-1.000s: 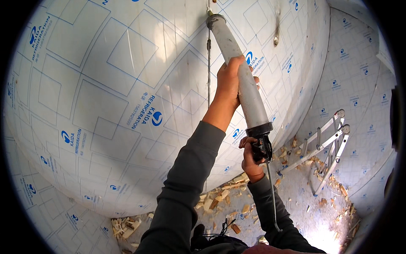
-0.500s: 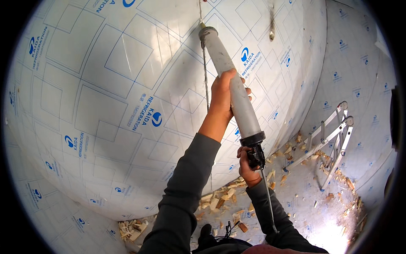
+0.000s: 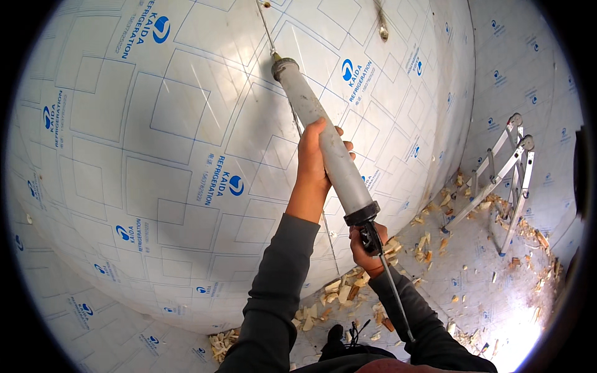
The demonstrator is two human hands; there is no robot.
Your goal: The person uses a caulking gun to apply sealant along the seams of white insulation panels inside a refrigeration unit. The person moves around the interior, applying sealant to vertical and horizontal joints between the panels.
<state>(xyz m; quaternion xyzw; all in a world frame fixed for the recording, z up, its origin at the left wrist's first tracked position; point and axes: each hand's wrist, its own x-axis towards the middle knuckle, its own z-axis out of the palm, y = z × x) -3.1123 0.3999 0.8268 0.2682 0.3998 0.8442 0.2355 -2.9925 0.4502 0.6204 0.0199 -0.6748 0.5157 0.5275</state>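
A long grey caulking gun (image 3: pixel 323 140) slants up and to the left in front of a wall panel covered in white film with blue print. My left hand (image 3: pixel 316 155) is wrapped round the middle of its barrel. Behind the black end cap, my right hand (image 3: pixel 367 248) grips the black handle, its fingers partly hidden. The metal plunger rod (image 3: pixel 395 295) runs back past my right forearm. At the far end, the yellowish nozzle (image 3: pixel 276 56) meets a narrow seam (image 3: pixel 265 25) in the wall. Whitish material shows at the tip.
A folding metal ladder (image 3: pixel 497 180) stands at the right by another film-covered wall. Broken pieces of yellowish foam (image 3: pixel 342 291) lie along the foot of the wall. A dark hole with a stain (image 3: pixel 383 31) marks the panel, right of the nozzle.
The view has shifted, and the caulking gun's nozzle sits lower and further left in the picture. Both hands keep their hold, with the nozzle still at the seam.
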